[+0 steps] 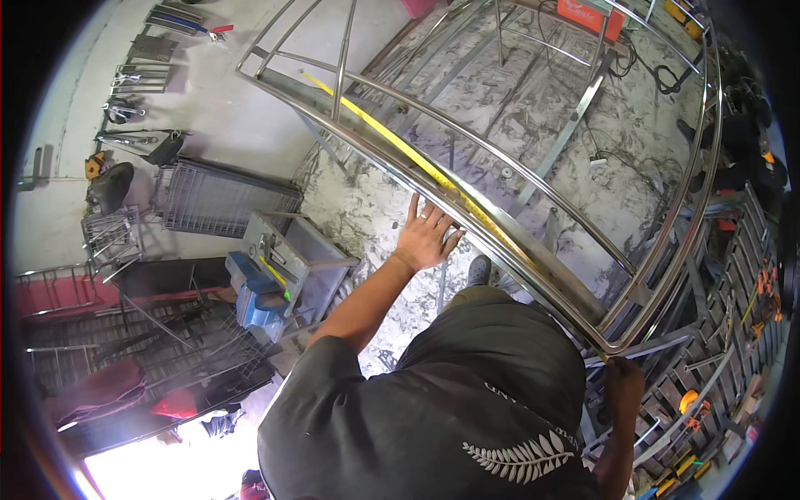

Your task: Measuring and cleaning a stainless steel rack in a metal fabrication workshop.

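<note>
A long metal frame of shiny round tubes [492,152] with curved rails stretches in front of me. Along its near side lies the yellow blade of a tape measure [408,150], running slantwise from the far left toward the near right corner. My left hand [427,239] is open, fingers spread, with its fingertips against the near tube. At the frame's near right corner, my right hand [625,385] is closed, with a bit of yellow tape showing at its fingers. The tape's case cannot be made out.
Below the frame is a stained pale floor [350,183]. To the left stand a metal stand [312,262] with a blue machine [257,292] and a wire rack [229,196]. Tools hang on the left wall. A slatted metal rack [733,333] lies right; an orange-red box [590,18] stands far off.
</note>
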A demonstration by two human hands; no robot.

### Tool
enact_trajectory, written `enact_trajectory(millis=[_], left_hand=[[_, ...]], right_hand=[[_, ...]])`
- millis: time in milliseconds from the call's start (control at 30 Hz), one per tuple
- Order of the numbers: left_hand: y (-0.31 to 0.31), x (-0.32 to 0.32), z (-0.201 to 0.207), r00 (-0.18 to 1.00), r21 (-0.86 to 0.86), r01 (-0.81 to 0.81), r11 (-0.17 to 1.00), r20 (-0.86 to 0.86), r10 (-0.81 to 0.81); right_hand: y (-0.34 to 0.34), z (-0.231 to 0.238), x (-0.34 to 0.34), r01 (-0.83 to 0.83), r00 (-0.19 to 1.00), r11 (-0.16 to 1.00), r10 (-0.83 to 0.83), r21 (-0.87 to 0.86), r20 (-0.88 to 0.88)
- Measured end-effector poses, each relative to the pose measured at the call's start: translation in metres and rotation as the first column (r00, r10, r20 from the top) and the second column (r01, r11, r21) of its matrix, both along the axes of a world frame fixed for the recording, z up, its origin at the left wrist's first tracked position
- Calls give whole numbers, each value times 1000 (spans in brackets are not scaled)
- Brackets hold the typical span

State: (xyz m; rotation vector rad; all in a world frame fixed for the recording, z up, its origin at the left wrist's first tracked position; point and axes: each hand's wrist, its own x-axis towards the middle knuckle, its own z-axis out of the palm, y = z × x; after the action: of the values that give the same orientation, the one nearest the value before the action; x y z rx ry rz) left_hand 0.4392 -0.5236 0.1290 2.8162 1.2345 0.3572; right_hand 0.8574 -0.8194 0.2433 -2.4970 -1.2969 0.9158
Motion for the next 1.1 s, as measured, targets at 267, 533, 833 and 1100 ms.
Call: enact_trajectory(millis=[267,533,833,1100], left_hand=[[15,-12,16,979,-54,-155,986,-144,146],[19,-22,13,960,-39,-248,968,-147,239],[25,-29,10,909,-68,-331,941,-292,299],[42,-38,11,927,-105,-260,960,-305,218]], right_hand=[[26,-11,13,-15,1000,993,14,-116,-7],[28,-29,29,-153,988,986,151,-66,-35],[27,-65,32,-219,976,972,218,82,28],[39,-64,22,-259,966,957,259,129,20]])
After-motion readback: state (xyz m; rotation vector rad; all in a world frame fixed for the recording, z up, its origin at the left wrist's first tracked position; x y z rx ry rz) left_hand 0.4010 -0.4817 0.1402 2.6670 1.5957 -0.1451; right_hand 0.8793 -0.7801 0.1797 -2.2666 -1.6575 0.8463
